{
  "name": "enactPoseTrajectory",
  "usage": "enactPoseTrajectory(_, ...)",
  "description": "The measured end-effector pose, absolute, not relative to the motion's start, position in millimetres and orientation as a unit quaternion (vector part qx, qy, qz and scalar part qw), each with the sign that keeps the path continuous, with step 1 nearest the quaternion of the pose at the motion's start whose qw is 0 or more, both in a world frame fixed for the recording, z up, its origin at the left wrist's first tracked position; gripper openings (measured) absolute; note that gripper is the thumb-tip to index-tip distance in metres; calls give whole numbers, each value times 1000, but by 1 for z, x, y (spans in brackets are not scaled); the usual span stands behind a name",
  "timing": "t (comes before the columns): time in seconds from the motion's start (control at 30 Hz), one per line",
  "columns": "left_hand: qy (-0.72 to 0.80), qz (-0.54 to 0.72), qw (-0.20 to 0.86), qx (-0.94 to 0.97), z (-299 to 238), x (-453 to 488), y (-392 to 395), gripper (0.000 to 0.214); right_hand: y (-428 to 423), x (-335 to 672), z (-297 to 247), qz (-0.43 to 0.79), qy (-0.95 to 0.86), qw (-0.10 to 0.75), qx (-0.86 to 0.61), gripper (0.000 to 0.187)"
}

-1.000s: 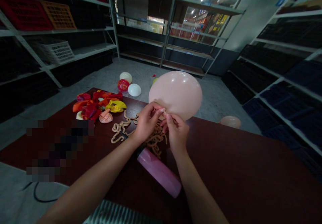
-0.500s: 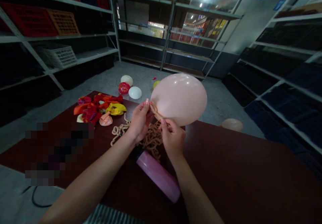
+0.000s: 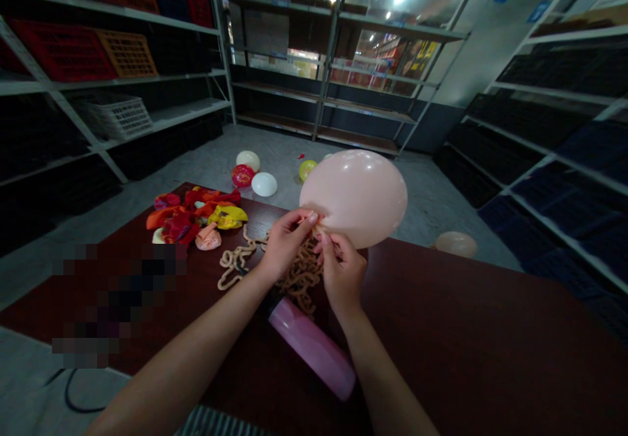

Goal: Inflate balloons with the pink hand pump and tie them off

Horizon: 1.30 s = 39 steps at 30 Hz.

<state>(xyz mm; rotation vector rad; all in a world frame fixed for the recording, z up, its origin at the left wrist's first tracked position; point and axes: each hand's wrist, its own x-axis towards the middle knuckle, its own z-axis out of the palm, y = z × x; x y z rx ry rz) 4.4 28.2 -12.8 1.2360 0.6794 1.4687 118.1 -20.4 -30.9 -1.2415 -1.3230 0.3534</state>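
Observation:
Above the dark red table I hold an inflated pale pink balloon. My left hand pinches the balloon's neck with thumb and fingers. My right hand is closed on the same neck from below, right beside the left. Under my hands lies a tangle of beige cord or long uninflated balloons. A pink hand pump lies on the table between my forearms.
A heap of flat red, orange and yellow balloons lies at the table's left. Several inflated balloons rest on the floor beyond, another pale one at the right. Metal shelving with crates lines the room.
My left hand pulled the neck out to the left half a second ago, then came back against my right hand. The balloon rose slightly and shifted right.

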Motion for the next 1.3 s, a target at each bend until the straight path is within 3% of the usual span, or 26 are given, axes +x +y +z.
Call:
enactPoseTrajectory(0.27, 256, 627, 644, 355, -2, -3, 30, 41, -20, 123, -31, 128, -596, 570, -551, 27)
enactPoseTrajectory(0.63, 265, 642, 676, 246, -2, -9, 38, 31, -16, 123, -37, 175, -600, 565, -539, 26)
enactPoseTrajectory(1.0, 248, 661, 665, 245, -7, -4, 40, 24, -9, 128, -36, 272, -522, 619, -520, 33)
enactPoseTrajectory(1.17, 256, 680, 584, 361, -13, 1, 37, 30, -1, 133, -45, 269, -519, 623, -520, 34)
enactPoseTrajectory(1.3, 295, 666, 379, 571, -13, 4, 28, 21, 4, 136, -64, 242, -509, 632, -532, 36)
